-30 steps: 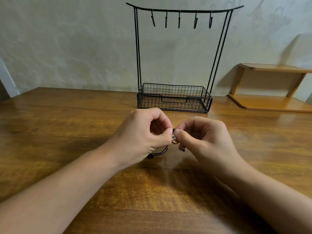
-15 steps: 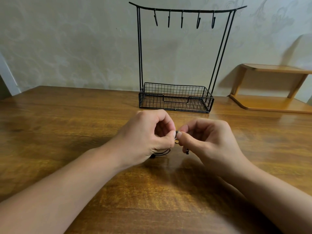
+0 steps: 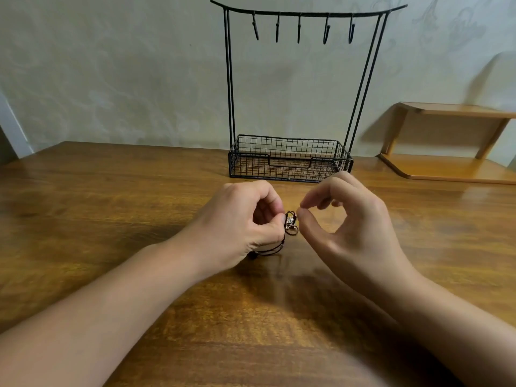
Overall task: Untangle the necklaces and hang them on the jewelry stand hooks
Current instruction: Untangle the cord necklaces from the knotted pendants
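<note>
Head view, from the left: the left hand (image 3: 240,222) hovers just above the wooden table (image 3: 97,208), its fingers curled and the thumb and forefinger pinching a small tangled bundle of necklaces (image 3: 290,224). A silvery pendant and a ring-shaped piece show at the fingertips, and loops of dark cord (image 3: 269,250) trail out beneath the palm toward the tabletop. How many necklaces are in the bundle cannot be told; it is too small and bunched. Just to its right, the right hand (image 3: 351,227) is loosely open, thumb and forefinger parted in a wide curve with the tips right beside the pendant. It seems to hold nothing, though whether a fingertip touches the bundle is not clear. Beyond the hands, set back against the wall, the black wire jewelry stand (image 3: 365,76) rises from its mesh basket (image 3: 290,159), and the five hooks (image 3: 298,27) on its top bar are all bare. A wooden shelf (image 3: 458,135) sits at the far right. Judging by this, the task is near its start: nothing is hung, the cords still look knotted together, and the work in hand is the untangling itself. Left to do are separating each strand, then lifting every one to a hook well above and behind the hands.
</note>
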